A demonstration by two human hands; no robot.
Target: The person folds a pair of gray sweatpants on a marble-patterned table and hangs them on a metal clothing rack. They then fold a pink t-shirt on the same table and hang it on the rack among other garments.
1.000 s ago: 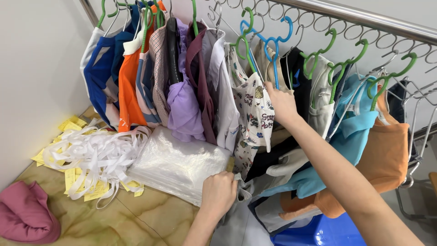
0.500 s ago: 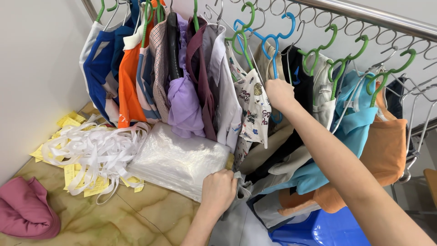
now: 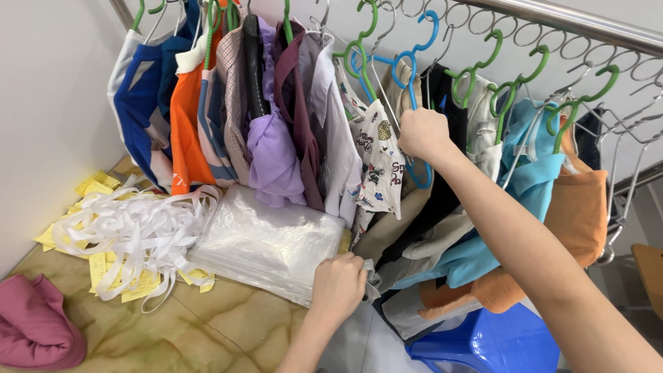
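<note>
Here, the blue hanger [image 3: 413, 103] is gripped in the right hand [image 3: 423, 132], whose grip is closed around the hanger's plastic just below the hook, where it hangs from a ring of the steel rail [image 3: 566, 22]. Beside that hanger, toward the left end of the rail, a white printed garment [image 3: 376, 162] hangs, and its lower edge seems to be pinched by the left hand [image 3: 338, 283], whose grip is folded shut on a bit of pale cloth (exactly which garment the cloth belongs to cannot be told). The garment is judged to be light, soft and limp: it will sag and slip off a shoulder of the hanger if tugged sideways, so it is better steadied at the hem while the stiff hanger is held near its neck. The hanger itself looks thin and rigid, easily lifted by the hook. Below the rail's left half, a stack of clear plastic bags [image 3: 266, 242] lies on the marbled worktop [image 3: 228, 331], likely slippery to the touch, with a tangle of white strips [image 3: 135, 231] farther left and a rolled pink cloth [image 3: 34, 328] beyond it. Under the rail's right half, a blue plastic stool [image 3: 483, 345] stands.
</note>
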